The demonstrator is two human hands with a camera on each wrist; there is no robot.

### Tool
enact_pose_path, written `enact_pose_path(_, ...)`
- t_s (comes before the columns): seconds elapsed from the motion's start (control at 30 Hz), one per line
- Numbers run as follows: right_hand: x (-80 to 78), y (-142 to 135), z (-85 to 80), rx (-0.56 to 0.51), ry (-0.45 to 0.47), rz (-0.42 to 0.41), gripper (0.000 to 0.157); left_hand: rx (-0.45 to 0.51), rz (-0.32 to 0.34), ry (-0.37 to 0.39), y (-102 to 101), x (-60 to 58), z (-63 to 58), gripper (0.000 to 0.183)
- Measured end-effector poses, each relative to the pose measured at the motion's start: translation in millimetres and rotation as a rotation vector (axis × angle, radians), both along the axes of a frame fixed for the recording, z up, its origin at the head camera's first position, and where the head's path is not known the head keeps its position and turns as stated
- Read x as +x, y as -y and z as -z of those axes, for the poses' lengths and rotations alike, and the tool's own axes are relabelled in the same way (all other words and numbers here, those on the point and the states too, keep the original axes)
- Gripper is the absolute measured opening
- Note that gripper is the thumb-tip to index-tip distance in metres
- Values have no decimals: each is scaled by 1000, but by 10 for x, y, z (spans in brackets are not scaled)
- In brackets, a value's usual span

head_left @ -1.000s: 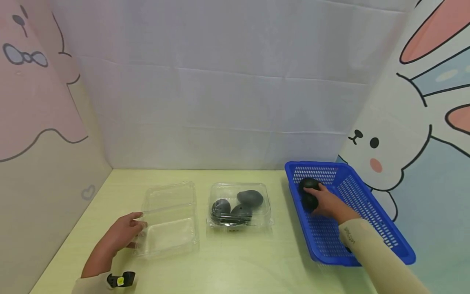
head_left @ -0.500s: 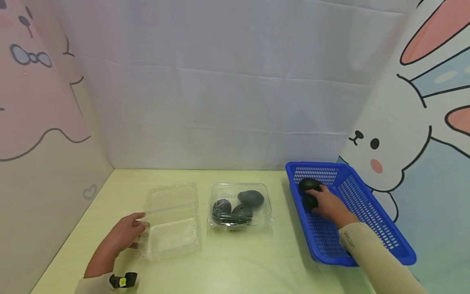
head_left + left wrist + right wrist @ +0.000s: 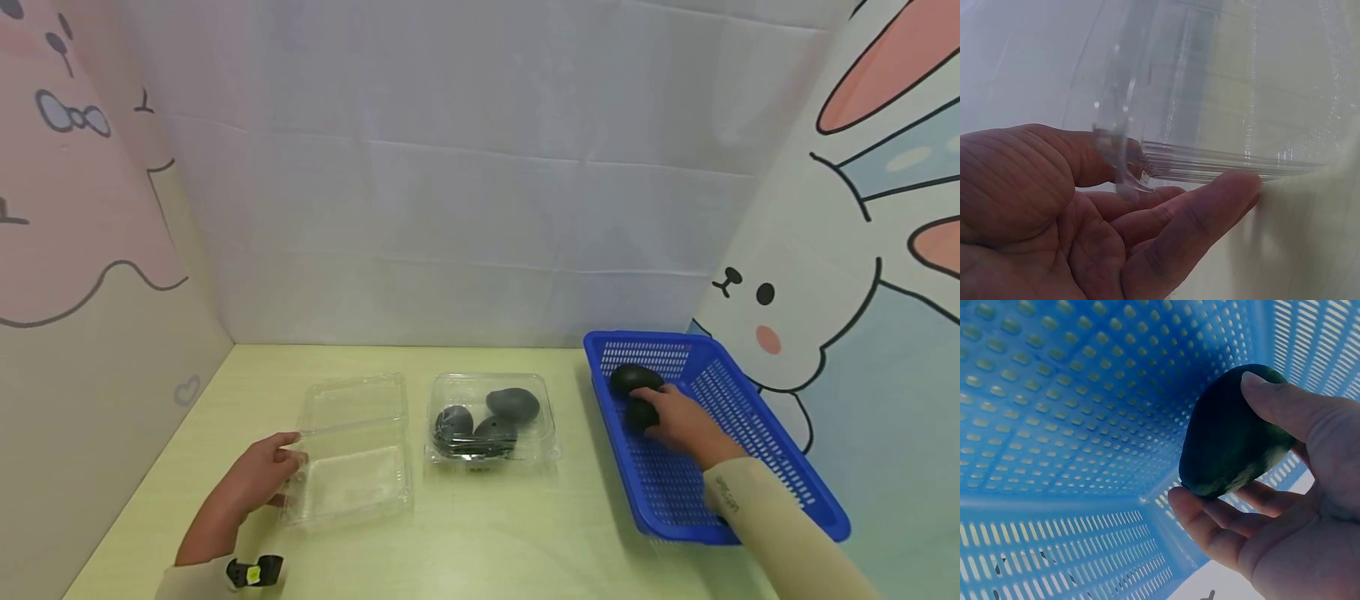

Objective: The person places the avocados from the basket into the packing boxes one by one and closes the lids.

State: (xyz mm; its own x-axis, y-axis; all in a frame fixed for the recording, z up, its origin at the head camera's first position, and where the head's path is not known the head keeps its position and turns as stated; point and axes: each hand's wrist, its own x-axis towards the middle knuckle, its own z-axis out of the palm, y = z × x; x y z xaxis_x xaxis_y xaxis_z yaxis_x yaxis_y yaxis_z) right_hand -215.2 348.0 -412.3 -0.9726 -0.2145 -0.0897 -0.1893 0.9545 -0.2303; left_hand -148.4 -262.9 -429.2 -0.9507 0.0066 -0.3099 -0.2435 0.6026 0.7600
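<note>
My right hand [image 3: 678,425] grips a dark green avocado [image 3: 1232,434] inside the blue basket. In the right wrist view, the thumb lies over its top and the fingers curl beneath it. Just behind, a second avocado [image 3: 632,379] lies in the basket's far left corner. At the left, my left hand [image 3: 258,473] holds the left edge of an unfolded clear plastic clamshell [image 3: 356,483]. The left wrist view shows the thumb at the clamshell's rim [image 3: 1124,156] and the fingers along its ribbed side wall.
Between the hands stands a closed clear clamshell [image 3: 532,442] with 3 dark avocados inside. The blue basket [image 3: 611,467] stands at the table's right side, by a bunny-printed cloth [image 3: 810,350]. A white cloth [image 3: 450,208] hangs behind the pale table [image 3: 510,533].
My right hand has shifted slightly to the right with the avocado, widening its gap from the other one. The left hand keeps its hold on the unfolded clamshell.
</note>
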Motion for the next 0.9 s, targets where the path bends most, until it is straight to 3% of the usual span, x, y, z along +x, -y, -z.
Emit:
enact_pose_path(0.4,10,7,-154,-27,-12,37,63,-5,-5,-1,-15,3,-5,57)
enact_pose_path(0.9,18,227,-463,-88,-123,-9,65,1,5,-5,-2,29,-4,58)
